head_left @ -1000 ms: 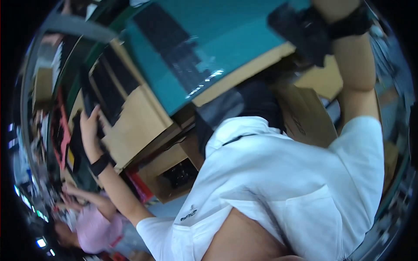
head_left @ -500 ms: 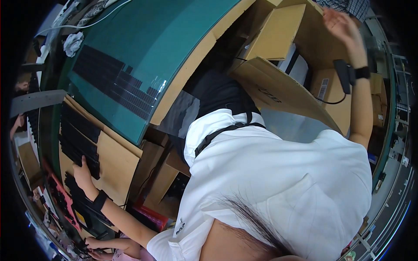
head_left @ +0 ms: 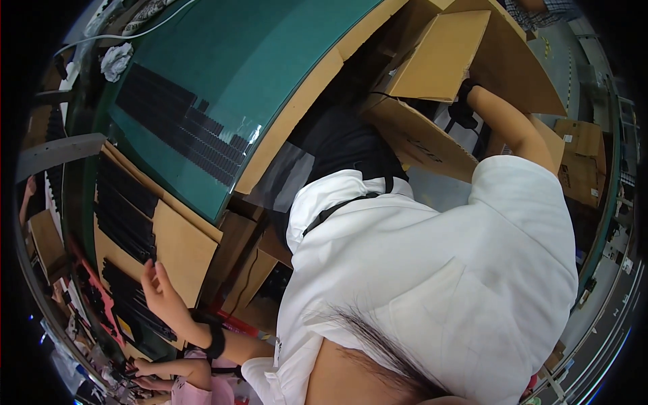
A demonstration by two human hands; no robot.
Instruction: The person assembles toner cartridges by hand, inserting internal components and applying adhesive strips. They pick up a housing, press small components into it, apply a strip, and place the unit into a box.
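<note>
My left hand [head_left: 164,297] is open, fingers apart and bent a little, just beyond the ends of a row of long black strips [head_left: 125,216]. These lie side by side on a flat cardboard sheet [head_left: 181,250], and nothing shows in the hand. A second bunch of black strips [head_left: 135,297] lies nearer, beside that hand. My right forearm [head_left: 509,121] reaches down into a large open cardboard box [head_left: 425,148] on the right. A black band with a small black device is on that wrist. The right hand itself is hidden inside the box, where something white and grey partly shows.
A green-topped table [head_left: 270,47] carries a block of rows of short black pieces [head_left: 175,121] and a crumpled white wad [head_left: 116,62]. A raised flap [head_left: 442,57] stands over the box. A co-worker in pink [head_left: 196,385] works at the lower left.
My left hand has come off the black strips and drawn back toward me. My right hand has swung down from above into the box, and the box's flaps have shifted.
</note>
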